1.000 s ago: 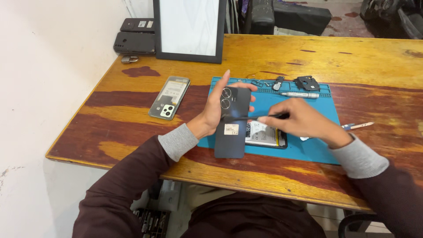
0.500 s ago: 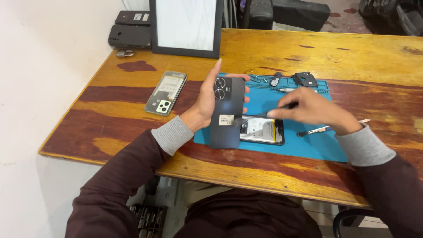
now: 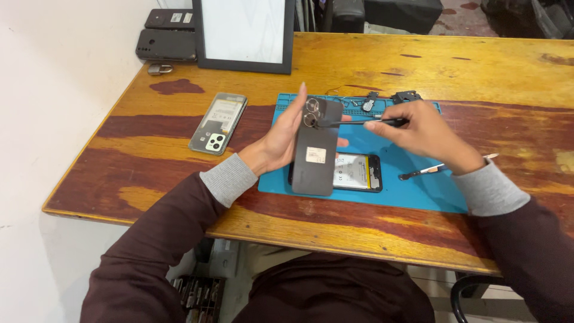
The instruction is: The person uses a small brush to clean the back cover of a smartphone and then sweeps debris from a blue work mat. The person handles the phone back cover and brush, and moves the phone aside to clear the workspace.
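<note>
My left hand point(image 3: 280, 136) holds a dark grey phone back cover point(image 3: 315, 154) upright, its camera rings at the top. My right hand point(image 3: 418, 130) grips a thin black tool point(image 3: 359, 122) whose tip touches the cover near the camera rings. Under the cover an opened phone body point(image 3: 357, 173) lies flat on a blue work mat point(image 3: 412, 185). A small screwdriver point(image 3: 439, 168) rests on the mat to the right, partly under my right wrist.
A second phone with a clear back point(image 3: 218, 123) lies on the wooden table point(image 3: 179, 161) left of the mat. A black-framed white panel point(image 3: 245, 33) stands at the back, two dark phones point(image 3: 167, 36) beside it. Small black parts point(image 3: 406, 96) sit at the mat's far edge.
My right hand rose from the phone body and brought the black tool up to the cover's camera area. My left hand kept the cover upright and tipped it slightly.
</note>
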